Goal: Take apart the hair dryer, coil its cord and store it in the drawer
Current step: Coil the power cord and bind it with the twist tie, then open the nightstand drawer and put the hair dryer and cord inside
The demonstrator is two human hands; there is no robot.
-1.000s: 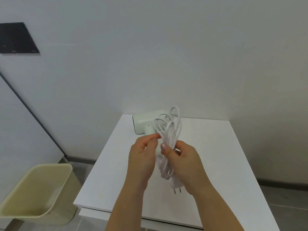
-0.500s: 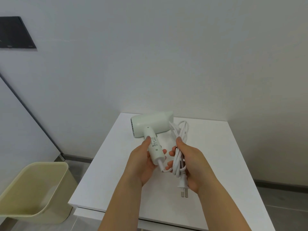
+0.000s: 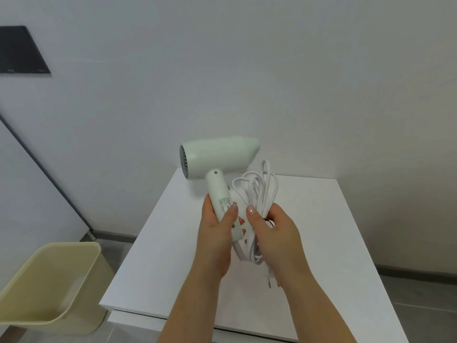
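A pale green hair dryer [image 3: 217, 157] is held upright above the white cabinet top [image 3: 321, 231], its barrel level and its air intake facing left. My left hand [image 3: 215, 233] grips its handle from the left. The white cord [image 3: 257, 194] is gathered into a bundle of loops, and my right hand [image 3: 274, 233] is closed around the bundle's middle. A dark band shows at the bundle by my right thumb. The plug [image 3: 270, 280] hangs below my right hand. No drawer front is visible.
A cream plastic bin [image 3: 49, 288] stands on the floor at the lower left beside the cabinet. White walls rise behind, with a dark panel [image 3: 19, 50] at the upper left. The cabinet's front edge [image 3: 138, 313] lies under my forearms.
One second ago both hands worked on the cord bundle while the dryer lay on the cabinet. My left hand has since taken the dryer's handle and raised it off the surface.
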